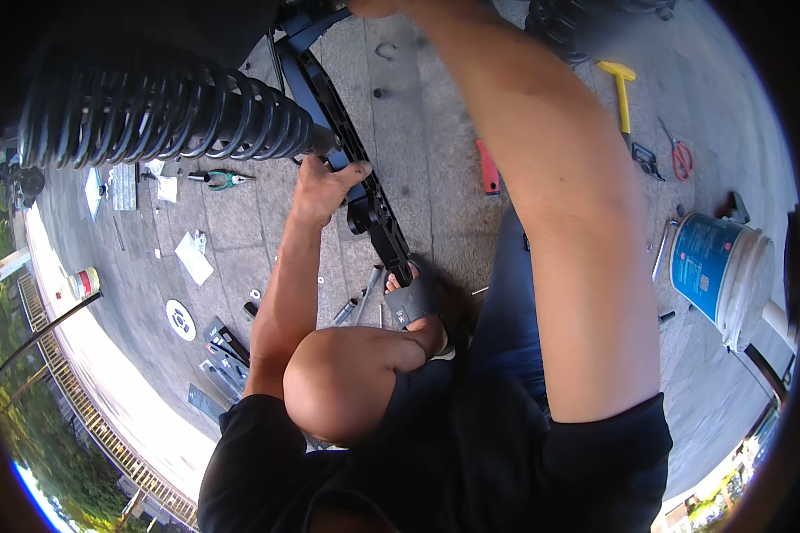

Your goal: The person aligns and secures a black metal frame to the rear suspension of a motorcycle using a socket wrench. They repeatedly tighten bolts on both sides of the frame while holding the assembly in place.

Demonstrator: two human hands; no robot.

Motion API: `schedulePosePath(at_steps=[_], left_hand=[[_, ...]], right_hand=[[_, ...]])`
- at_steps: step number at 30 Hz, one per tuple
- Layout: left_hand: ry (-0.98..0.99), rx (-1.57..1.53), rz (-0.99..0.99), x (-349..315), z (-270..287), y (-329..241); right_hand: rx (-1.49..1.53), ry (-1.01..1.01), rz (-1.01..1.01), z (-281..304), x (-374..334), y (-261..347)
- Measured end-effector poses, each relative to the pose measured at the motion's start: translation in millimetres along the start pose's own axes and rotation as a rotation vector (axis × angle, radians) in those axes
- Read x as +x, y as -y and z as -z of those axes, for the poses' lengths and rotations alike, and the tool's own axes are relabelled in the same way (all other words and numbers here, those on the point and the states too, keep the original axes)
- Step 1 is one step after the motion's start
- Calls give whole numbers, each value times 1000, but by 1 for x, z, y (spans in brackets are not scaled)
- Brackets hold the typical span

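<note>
A long, narrow black plastic part (382,209) slants from the top middle down toward my sandalled foot (413,302). My left hand (324,188) is closed around its middle, the thumb lying across the front and the other fingers mostly hidden behind. Just above that hand, a thick black coil spring (169,124) reaches in from the left, its narrow end close to the part. My right arm stretches up to the top edge, where my right hand (378,4) is by the part's upper end. Most of that hand is cut off, so its fingers do not show.
On the paved floor at right lie a yellow hammer (625,89), red-handled scissors (680,160) and a blue-and-white bucket (707,266). A red tool (489,167) lies near my right arm. At left are green-handled pliers (227,179), a white disc (180,320) and plastic packets (194,259).
</note>
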State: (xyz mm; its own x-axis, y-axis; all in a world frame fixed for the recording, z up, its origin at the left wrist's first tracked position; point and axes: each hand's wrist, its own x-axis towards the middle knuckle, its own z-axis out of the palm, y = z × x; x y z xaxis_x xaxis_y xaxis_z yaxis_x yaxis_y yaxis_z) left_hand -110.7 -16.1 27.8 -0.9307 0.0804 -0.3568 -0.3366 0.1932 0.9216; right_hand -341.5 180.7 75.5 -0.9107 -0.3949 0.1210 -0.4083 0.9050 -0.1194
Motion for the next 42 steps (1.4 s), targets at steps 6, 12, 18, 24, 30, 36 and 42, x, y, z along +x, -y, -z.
schedulePosePath(at_steps=[6, 12, 18, 24, 30, 36, 42], left_hand=[[-19, 67, 9, 2, 2, 4], [64, 11, 1, 6, 5, 11], [311, -386, 88, 19, 93, -5], [-44, -730, -67, 134, 157, -30], [-131, -772, -117, 157, 144, -39], [-164, -778, -135, 155, 139, -46], [-176, -780, -156, 152, 144, -53]], right_hand=[[268, 124, -41, 28, -20, 4], [258, 126, -119, 27, -17, 8], [294, 213, -128, 25, -11, 4], [312, -30, -109, 20, -23, 7], [450, 183, -177, 35, -20, 5], [387, 31, -135, 26, -22, 13], [419, 231, -179, 34, -16, 10]])
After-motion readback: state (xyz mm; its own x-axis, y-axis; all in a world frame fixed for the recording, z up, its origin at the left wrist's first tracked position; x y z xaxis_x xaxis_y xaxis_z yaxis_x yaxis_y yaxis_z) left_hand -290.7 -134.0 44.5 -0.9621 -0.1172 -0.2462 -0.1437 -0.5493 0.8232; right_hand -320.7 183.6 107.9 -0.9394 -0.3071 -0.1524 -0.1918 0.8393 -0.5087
